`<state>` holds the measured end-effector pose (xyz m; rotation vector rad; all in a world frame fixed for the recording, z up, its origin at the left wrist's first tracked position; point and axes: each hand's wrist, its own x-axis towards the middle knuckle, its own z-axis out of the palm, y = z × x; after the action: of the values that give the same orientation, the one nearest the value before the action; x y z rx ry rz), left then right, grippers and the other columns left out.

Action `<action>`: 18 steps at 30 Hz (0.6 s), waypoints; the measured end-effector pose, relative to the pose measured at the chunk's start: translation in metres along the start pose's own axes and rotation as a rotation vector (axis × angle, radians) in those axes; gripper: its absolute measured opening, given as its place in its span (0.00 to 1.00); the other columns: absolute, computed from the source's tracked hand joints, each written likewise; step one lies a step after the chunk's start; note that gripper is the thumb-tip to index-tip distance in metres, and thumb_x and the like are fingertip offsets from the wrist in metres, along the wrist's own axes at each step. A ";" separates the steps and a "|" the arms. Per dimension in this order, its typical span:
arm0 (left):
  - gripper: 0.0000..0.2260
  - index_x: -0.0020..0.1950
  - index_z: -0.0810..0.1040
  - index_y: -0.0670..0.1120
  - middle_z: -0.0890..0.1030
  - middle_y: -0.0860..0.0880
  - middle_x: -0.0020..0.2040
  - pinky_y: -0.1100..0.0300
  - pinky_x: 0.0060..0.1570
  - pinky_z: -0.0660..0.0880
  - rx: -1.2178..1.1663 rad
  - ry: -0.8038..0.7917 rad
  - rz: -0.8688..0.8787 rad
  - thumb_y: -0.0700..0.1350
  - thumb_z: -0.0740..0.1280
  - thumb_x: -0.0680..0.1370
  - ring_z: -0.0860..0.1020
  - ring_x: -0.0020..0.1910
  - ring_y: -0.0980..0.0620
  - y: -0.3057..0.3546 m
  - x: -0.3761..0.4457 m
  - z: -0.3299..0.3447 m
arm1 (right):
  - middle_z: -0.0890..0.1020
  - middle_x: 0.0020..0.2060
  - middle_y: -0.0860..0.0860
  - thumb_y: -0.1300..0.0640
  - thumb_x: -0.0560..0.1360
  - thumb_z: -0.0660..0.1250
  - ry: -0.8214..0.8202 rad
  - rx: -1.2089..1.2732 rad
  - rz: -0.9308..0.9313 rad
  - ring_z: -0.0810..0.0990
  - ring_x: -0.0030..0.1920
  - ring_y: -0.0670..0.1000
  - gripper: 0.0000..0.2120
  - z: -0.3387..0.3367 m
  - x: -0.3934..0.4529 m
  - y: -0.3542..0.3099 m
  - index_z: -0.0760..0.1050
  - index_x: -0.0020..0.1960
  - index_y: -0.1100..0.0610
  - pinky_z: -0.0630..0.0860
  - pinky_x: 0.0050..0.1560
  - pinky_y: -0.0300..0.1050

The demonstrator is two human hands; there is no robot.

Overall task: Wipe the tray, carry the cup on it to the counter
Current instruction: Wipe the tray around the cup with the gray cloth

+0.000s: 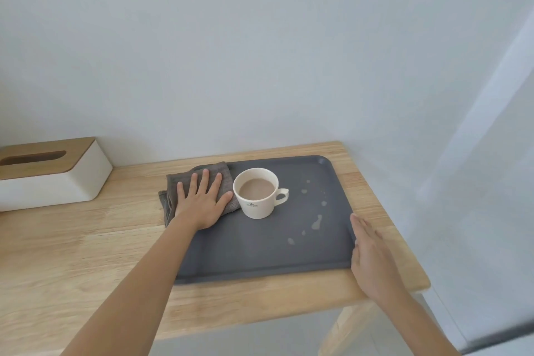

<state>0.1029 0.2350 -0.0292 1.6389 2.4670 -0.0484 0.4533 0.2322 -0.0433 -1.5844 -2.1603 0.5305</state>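
The grey tray (pixel 260 257) lies centre frame on the wooden worktop (pixel 86 240); the cup (pixel 257 192) stands upright on its upper part, pale spills (pixel 316 222) to its right; the left hand (pixel 202 201) presses flat, fingers spread, on a grey cloth (pixel 199 175) at the tray's upper-left corner; the right hand (pixel 370 257) rests open against the tray's right edge, gripping nothing; a tissue box (pixel 52 173) sits at left.

A dark grey tray (pixel 260 254) lies flat on the bench, pale spill spots (pixel 316 222) dotted over its right half. A white cup (pixel 257 196) of milky brown drink stands upright on it, handle pointing right. A folded grey cloth (pixel 179 182) overlaps the tray's far left corner.
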 end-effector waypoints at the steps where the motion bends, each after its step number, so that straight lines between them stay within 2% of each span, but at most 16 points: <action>1: 0.30 0.78 0.41 0.56 0.38 0.50 0.79 0.40 0.73 0.37 -0.002 0.005 -0.008 0.65 0.41 0.78 0.38 0.78 0.46 -0.001 -0.004 0.001 | 0.63 0.75 0.53 0.70 0.77 0.53 -0.008 -0.022 0.002 0.58 0.76 0.52 0.28 -0.001 0.001 -0.001 0.56 0.76 0.60 0.56 0.76 0.48; 4: 0.30 0.78 0.41 0.56 0.39 0.49 0.79 0.39 0.73 0.37 -0.008 0.010 -0.020 0.65 0.41 0.78 0.39 0.78 0.46 -0.003 -0.011 0.003 | 0.68 0.71 0.52 0.66 0.75 0.56 0.016 -0.190 0.009 0.65 0.69 0.56 0.28 -0.004 0.006 -0.006 0.58 0.75 0.59 0.66 0.68 0.48; 9: 0.30 0.78 0.41 0.56 0.39 0.49 0.79 0.39 0.73 0.37 -0.011 -0.004 -0.025 0.65 0.42 0.79 0.39 0.78 0.46 -0.001 -0.012 0.000 | 0.70 0.58 0.55 0.64 0.75 0.57 0.003 -0.199 0.063 0.71 0.54 0.55 0.29 -0.003 0.014 -0.019 0.57 0.76 0.57 0.70 0.53 0.44; 12: 0.30 0.78 0.41 0.56 0.39 0.49 0.79 0.39 0.73 0.37 -0.010 -0.006 -0.029 0.64 0.42 0.79 0.38 0.78 0.45 -0.001 -0.013 -0.001 | 0.70 0.55 0.54 0.64 0.75 0.57 0.025 -0.172 0.115 0.71 0.52 0.55 0.30 -0.003 0.017 -0.024 0.57 0.76 0.54 0.72 0.48 0.45; 18: 0.30 0.78 0.40 0.56 0.38 0.49 0.79 0.40 0.73 0.37 -0.030 -0.028 -0.024 0.64 0.42 0.79 0.38 0.78 0.46 0.003 -0.023 -0.001 | 0.73 0.50 0.56 0.66 0.74 0.58 0.096 -0.132 0.238 0.72 0.51 0.57 0.31 0.003 0.021 -0.036 0.60 0.75 0.50 0.70 0.44 0.46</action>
<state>0.1137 0.2153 -0.0237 1.5856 2.4550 -0.0376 0.4174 0.2417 -0.0252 -1.9121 -1.9845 0.3789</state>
